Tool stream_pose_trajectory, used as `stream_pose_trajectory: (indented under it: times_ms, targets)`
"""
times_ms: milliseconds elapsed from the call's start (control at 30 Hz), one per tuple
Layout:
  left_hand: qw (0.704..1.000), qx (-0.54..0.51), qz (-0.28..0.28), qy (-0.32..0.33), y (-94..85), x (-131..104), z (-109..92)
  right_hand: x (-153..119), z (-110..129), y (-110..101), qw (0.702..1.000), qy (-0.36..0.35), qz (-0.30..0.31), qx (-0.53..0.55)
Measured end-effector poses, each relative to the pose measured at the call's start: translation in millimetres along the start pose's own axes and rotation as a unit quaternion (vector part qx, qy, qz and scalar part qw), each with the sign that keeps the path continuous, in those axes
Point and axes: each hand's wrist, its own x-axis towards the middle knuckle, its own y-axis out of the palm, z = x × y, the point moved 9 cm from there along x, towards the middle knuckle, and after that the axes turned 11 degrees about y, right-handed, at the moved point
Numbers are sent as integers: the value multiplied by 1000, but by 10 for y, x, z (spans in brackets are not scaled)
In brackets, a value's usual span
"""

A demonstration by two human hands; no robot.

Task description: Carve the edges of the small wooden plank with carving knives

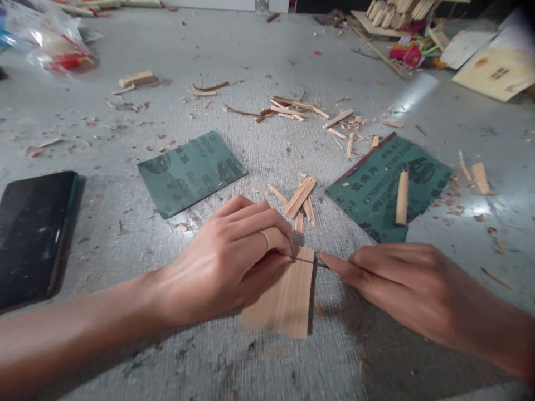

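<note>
A thin rectangular wooden piece (pixel 292 301) lies flat on the grey table, near the middle front. My left hand (pixel 246 256) rests over its upper left part, fingers bent together and pressing on it near a dark line across the wood. From the right, my right hand (pixel 393 278) grips a thin dark blade (pixel 322 265), whose edge lies across the wood near its top. The index finger is stretched along the blade, and the other fingers are curled. Just beyond the wood lie several split wood strips (pixel 301 196).
Green sandpaper sheets lie at left (pixel 192 172) and right (pixel 387 186), the right one under a wooden handle (pixel 402 198). A black phone (pixel 35 234) is far left. Shavings, a wood block (pixel 137 78), plastic bag (pixel 54 44) and painted card (pixel 497 67) lie farther back.
</note>
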Motion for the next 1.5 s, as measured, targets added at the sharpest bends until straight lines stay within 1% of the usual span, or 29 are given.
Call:
stream_pose_trajectory:
  times_ms: [200, 333, 433, 567, 700, 800, 900, 1033, 1133, 1233, 1400, 1500]
  targets:
    - [1000, -6, 0, -12, 3, -1, 1, 17, -1, 1, 1000, 1, 6, -5]
    - [1000, -22, -3, -17, -17, 4, -3, -17, 12, 21, 1000, -14, 10, -25]
    - [999, -33, 14, -19, -15, -7, 1, -39, -3, 38, 999, -15, 16, -28]
    - [999, -1, 29, -30, -53, -45, 25, -26, -27, 53, 999, -7, 30, -21]
    - [998, 27, 57, -14, -80, -64, 10, 6, 4, -3, 999, -26, 11, -30]
    - [996, 28, 85, 0, -77, -71, -5, 25, 14, -14, 999, -41, 23, -28]
    - [995, 20, 100, -2, -67, -78, -8, 53, 3, -19, 998, -50, 41, -9]
    - [995, 9, 102, -19, -48, -86, -12, 95, -19, 8, 995, -62, 76, 37]
    - [995, 3, 99, -26, -36, -92, -11, 124, -51, 31, 992, -68, 92, 49]
    - [996, -6, 93, -18, -25, -92, -8, 171, -102, 26, 993, -67, 94, 40]
    - [997, -11, 79, -5, -25, -104, -3, 229, -146, -12, 993, -79, 81, 35]
    - [997, -16, 75, 5, -34, -126, -29, 226, -183, 24, 994, -64, 86, 36]
